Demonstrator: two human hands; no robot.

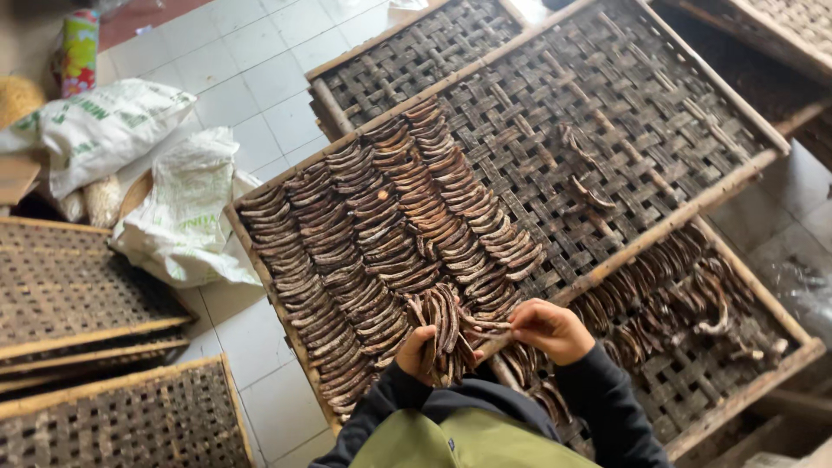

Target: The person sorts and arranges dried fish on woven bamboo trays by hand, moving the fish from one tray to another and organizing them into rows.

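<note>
Bundle of dark curved pods (446, 334) clamped upright in left hand (419, 351), fingers wrapped tight around the middle, pods fanned out at the top, probably to keep a ready stock close to the laying spot. Right hand (550, 329) at three o'clock of the bundle, fingers pinched narrow on the tip of a single pod (485, 325), drawn sideways from the fan. Both hands low over the near edge of a woven bamboo tray (607, 113), tilted across a second tray (728, 364) below it. On the upper tray, neat rows of pods (381, 234) at twelve o'clock of the hands, laid side by side with curves nested, likely for even spacing and airflow through the weave; far half mostly bare, only a few loose pods (589, 173) at one o'clock. Lower tray at three to four o'clock, holding a looser pile of pods (667, 286). More empty trays stacked at nine o'clock (78, 286) and at twelve o'clock (407, 61). White sacks (173, 208) on the tiled floor (251, 69) at ten o'clock, with a colourful tin (78, 52) beyond. Dark sleeves and green apron (468, 442) at six o'clock.
</note>
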